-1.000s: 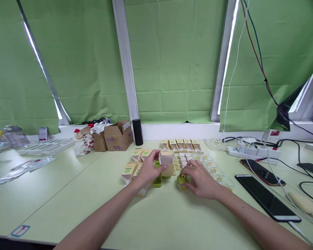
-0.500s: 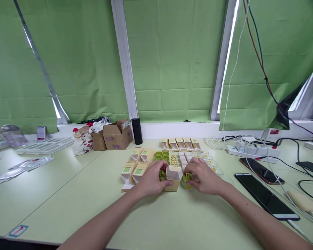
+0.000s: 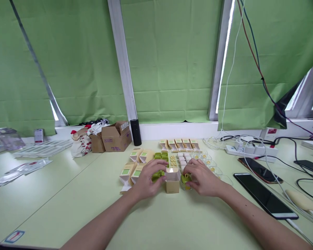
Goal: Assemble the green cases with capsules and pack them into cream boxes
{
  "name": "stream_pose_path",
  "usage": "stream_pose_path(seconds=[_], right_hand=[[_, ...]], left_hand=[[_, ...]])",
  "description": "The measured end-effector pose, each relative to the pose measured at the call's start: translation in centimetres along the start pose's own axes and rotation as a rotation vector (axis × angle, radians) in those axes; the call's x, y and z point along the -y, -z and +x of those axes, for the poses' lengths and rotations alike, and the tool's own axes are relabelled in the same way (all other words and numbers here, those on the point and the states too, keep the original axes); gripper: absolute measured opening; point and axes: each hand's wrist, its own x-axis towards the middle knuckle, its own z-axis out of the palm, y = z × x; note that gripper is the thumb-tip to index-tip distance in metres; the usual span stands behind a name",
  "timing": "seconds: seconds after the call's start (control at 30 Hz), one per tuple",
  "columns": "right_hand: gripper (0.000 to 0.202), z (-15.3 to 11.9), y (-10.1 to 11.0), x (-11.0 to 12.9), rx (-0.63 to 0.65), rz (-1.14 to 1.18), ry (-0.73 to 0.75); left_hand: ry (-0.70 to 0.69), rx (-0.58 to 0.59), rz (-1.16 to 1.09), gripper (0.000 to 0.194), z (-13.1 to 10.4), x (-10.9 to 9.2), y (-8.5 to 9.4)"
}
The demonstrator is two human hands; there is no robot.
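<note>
Standing upright in front of me is a small cardboard box [image 3: 172, 186], its top flap up and its mouth open. My left hand [image 3: 149, 178] is at the box's left side, fingers and thumb curved and apart; whether a fingertip touches the edge I cannot tell. To the right of the box, my right hand [image 3: 202, 177] pinches a small clear container with a green top [image 3: 185, 180], which has a yellow loop on top. Behind my hands are green square pieces [image 3: 161, 155], small yellow pieces [image 3: 173, 160] and whitish-pink blocks [image 3: 182, 159].
Folded cartons with green labels [image 3: 125, 171] lie left, and more open cartons [image 3: 181, 145] line the back. Clear round cups [image 3: 211, 163] stand right. Farther right are phones [image 3: 263, 194], a power strip [image 3: 240, 150] and loose cables. A brown box [image 3: 116, 139] and black cylinder [image 3: 136, 132] stand behind.
My left thumb has come off the front of the box, and the left hand has drawn slightly left. My right hand keeps its pinch on the green-topped container. The view has shifted slightly.
</note>
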Motion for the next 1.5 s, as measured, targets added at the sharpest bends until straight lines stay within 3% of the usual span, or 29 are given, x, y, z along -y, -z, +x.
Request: stream_pose_path(seconds=[0.17,0.57,0.8,1.03,1.17,1.37,1.5], right_hand=[[0.018,-0.1,0.1,0.2,0.023,-0.007,0.009],[0.019,-0.3,0.0,0.0,-0.029,-0.109,0.096],[0.023,-0.1,0.3,0.1,0.038,-0.102,0.053],[0.024,-0.1,0.1,0.0,0.02,-0.099,0.054],[0.027,-0.2,0.1,-1.0,-0.13,-0.08,0.072],[0.033,0.1,-0.3,-1.0,-0.54,0.106,0.1],[0.035,0.5,-1.4,0.9,-0.594,0.297,0.054]], left_hand=[[0.017,0.019,0.092,0.02,0.0,0.4,-0.1],[0.35,-0.014,-0.158,0.028,0.2,1.7,-1.5],[0.434,0.035,-0.329,0.043,0.1,2.5,-1.1],[0.462,0.076,-0.234,0.056,-0.2,2.9,-1.0],[0.453,0.071,-0.242,0.054,-0.1,2.6,-0.9],[0.398,0.081,-0.227,0.051,-0.1,2.6,-0.9],[0.392,0.101,-0.2,0.053,-0.2,2.7,-1.1]])
